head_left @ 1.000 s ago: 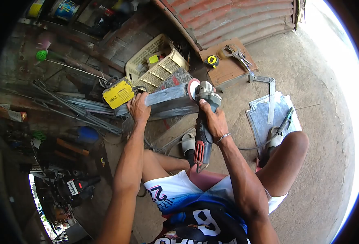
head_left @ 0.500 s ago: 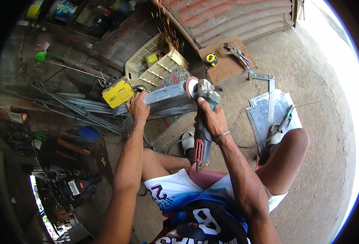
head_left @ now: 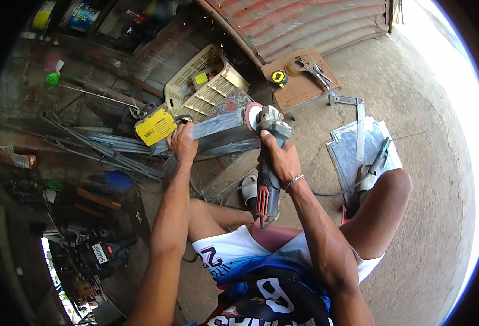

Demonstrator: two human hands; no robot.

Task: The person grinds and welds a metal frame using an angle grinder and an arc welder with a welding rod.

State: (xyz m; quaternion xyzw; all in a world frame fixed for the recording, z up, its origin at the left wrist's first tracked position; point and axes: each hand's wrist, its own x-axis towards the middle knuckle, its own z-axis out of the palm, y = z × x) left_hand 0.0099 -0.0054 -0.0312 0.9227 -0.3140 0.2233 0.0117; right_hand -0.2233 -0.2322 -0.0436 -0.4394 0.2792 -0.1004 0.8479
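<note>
Metal bar (head_left: 218,125): is lying between the hands, one end meeting the disc (head_left: 253,116).
Left hand (head_left: 183,143): is bracing near the other end, beside the yellow box (head_left: 156,125) — fingers bunching close, some tips hidden. Firm hold needed against chatter.
Right hand (head_left: 284,162): is gripping the grinder (head_left: 268,182), thumb lying along its body; can't tell how the hidden fingers are closing.
Disc: is probably wanting light, even pressure — steady angle, no edge digging in.
</note>
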